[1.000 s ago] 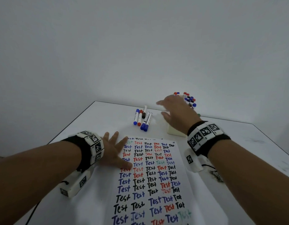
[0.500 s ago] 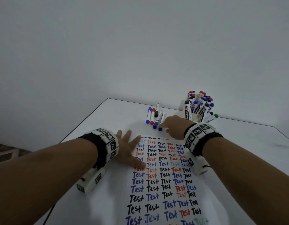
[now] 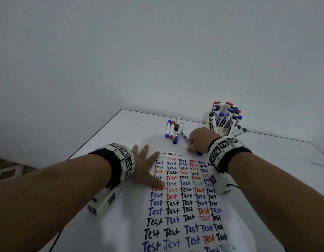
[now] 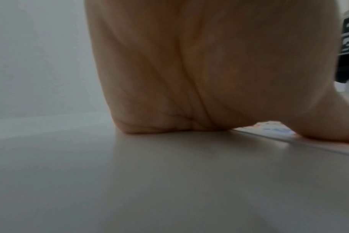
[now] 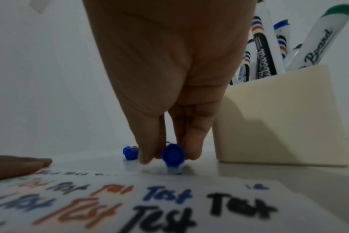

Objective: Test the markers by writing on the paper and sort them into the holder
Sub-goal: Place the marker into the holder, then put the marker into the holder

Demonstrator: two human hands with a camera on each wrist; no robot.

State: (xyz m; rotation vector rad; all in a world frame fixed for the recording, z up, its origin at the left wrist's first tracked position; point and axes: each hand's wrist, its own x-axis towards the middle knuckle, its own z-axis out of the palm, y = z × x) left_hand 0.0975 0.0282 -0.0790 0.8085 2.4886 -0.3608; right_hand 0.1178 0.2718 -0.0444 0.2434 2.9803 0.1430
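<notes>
Our left hand (image 3: 145,167) lies flat, fingers spread, on the paper (image 3: 186,202), while our right hand (image 3: 199,140) pinches a blue marker (image 5: 173,155) just off its top edge beside the holder (image 5: 277,116), knuckles hiding most of its barrel.

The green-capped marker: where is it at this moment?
In the head view the green-capped marker leans out at the right side of the holder, at the table's far edge, just beyond the right hand.
</notes>
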